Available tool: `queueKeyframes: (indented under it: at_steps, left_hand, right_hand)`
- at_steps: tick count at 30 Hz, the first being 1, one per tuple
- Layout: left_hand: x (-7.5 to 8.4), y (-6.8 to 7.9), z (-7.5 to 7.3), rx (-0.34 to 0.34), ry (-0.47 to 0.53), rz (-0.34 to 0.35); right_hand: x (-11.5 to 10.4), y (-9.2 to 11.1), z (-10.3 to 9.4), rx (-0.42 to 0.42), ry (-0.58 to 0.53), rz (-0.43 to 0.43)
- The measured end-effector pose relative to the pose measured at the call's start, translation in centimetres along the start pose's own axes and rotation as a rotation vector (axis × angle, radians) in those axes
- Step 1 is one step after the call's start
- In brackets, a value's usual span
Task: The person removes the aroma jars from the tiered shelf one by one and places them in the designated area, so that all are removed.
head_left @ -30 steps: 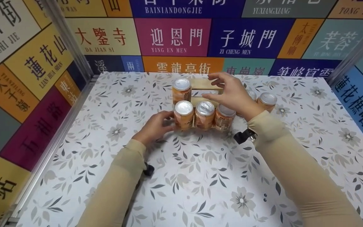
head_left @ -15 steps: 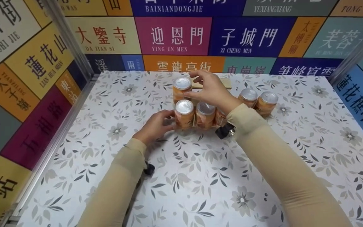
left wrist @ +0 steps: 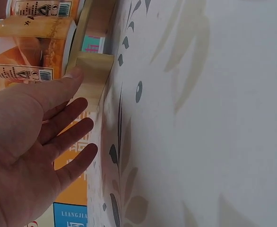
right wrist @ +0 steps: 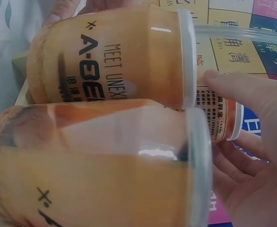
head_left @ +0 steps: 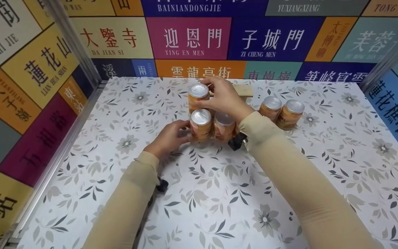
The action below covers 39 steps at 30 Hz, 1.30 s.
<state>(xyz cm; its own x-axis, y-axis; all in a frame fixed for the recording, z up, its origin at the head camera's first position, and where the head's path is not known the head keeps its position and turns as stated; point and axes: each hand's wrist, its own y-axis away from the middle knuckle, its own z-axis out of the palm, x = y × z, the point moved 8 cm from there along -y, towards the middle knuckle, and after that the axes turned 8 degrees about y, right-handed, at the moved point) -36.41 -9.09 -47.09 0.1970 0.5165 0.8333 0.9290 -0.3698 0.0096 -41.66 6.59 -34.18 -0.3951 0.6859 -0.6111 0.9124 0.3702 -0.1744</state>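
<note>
My right hand grips the rear can, thumb on its near side and fingers round the back. That can has a silver lid and an orange-brown body; in the right wrist view it shows between thumb and fingers. My left hand is beside the front left can. In the left wrist view its thumb touches the end of a pale wooden rack at the can's base, and the other fingers extend loosely. A second front can stands alongside; the third is hidden behind my right wrist.
Two more cans, one beside the other, stand to the right of the rack. The rack's rear bar runs behind my right hand. A floral cloth covers the table, with sign-printed walls around it.
My right hand has moved left over the rack to the rear can, and its fingers have closed round it. My right forearm now covers the third front can. My left hand has stayed put.
</note>
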Motion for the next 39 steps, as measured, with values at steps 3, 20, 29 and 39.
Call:
queueKeyframes:
  at_steps: [3, 20, 29, 39]
  left_hand:
    - [0.1, 0.0, -0.1, 0.001, -0.008, 0.013]
    - [-0.1, -0.1, 0.2, -0.009, 0.039, -0.038]
    - [-0.4, 0.1, 0.0, 0.0, 0.048, -0.047]
    - [-0.1, 0.1, 0.1, -0.001, 0.033, -0.032]
  right_hand:
    - [-0.1, 0.0, -0.1, 0.036, -0.016, -0.018]
    - [0.3, 1.0, -2.0, 0.151, -0.084, -0.053]
    - [0.7, 2.5, -4.8, 0.245, -0.143, -0.06]
    - [3.2, 4.9, -8.4, 0.376, -0.175, -0.041]
